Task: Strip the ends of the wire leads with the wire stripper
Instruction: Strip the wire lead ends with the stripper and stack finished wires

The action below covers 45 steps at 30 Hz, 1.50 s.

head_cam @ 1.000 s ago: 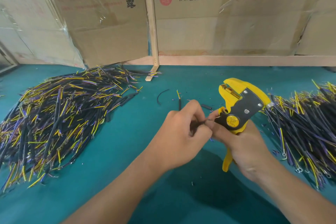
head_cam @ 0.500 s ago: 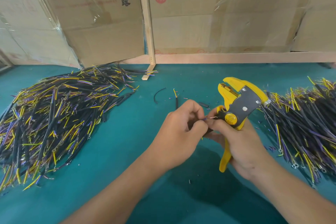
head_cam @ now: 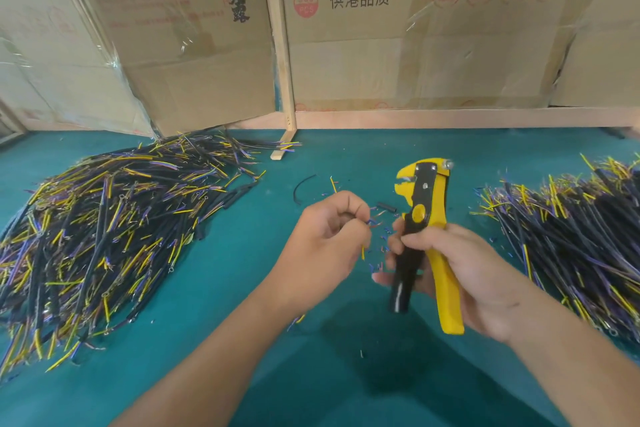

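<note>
**Wire lead pinched in one hand, stripper held upright in the other**

Head view: A teal, felt-like table surface is seen, with taped brown cardboard boxes stood along its far edge and a pale wooden post rising between them. A broad, tangled heap of thin leads, sheathed in black with yellow and purple cores, is spread on the left side. A second heap of the same leads is laid on the right. Small offcuts of coloured insulation are scattered between the hands, and a short black sleeve piece and a curved black strand lie just beyond them.

The left hand is curled, and a wire lead is pinched between thumb and fingertips; only its thin purple and reddish ends and a short yellow end below the hand are shown, the rest being hidden in the fist.

The wire stripper is held nearly upright in the right hand, near the lead's ends but apart from them. It is made of yellow and black hard plastic and metal, with a toothed yellow head at the top and a round yellow pivot. The fingers are wrapped around the glossy black handle, while the yellow handle is laid against the palm; the two handles are spread apart. The toothed jaws are parted, with nothing between them.
</note>
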Available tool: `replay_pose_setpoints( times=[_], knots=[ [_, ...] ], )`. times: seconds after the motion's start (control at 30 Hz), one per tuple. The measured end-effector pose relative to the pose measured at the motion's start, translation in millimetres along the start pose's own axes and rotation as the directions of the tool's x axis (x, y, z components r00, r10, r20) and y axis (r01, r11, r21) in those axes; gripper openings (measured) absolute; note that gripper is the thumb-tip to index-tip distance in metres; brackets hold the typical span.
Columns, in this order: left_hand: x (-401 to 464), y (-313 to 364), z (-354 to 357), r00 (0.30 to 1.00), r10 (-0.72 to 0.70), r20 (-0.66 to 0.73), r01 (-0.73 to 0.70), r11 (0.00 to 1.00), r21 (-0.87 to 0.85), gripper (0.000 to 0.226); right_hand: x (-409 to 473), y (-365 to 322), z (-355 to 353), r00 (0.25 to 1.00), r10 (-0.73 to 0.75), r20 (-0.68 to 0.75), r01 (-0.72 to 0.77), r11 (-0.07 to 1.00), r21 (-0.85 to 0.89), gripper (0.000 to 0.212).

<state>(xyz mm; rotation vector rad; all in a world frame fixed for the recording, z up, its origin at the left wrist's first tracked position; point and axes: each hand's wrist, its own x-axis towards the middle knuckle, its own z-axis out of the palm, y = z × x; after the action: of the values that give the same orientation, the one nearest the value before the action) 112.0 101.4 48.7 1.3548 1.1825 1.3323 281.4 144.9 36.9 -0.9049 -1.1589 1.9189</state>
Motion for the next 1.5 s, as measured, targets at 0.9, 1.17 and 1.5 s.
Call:
replay_pose_setpoints(
  times=[0.9,1.17,1.5],
  knots=[
    [4.6,0.7,-10.6,0.995,-0.095,0.011,0.096,0.986,-0.136,0.015,-27.6,14.2,-17.0,0.872,0.260,0.415,-0.284,0.959,-0.005,0.032],
    [3.6,1.3,-7.8,0.993,-0.121,0.012,0.122,0.984,-0.133,0.019,-28.0,15.4,-14.1,0.882,0.239,0.407,-0.255,0.967,-0.015,0.026],
    [3.2,-1.6,-6.7,0.988,-0.147,0.040,0.151,0.981,-0.121,0.007,-27.0,24.4,-7.7,0.924,0.195,0.330,-0.217,0.976,0.032,0.031]
  ],
)
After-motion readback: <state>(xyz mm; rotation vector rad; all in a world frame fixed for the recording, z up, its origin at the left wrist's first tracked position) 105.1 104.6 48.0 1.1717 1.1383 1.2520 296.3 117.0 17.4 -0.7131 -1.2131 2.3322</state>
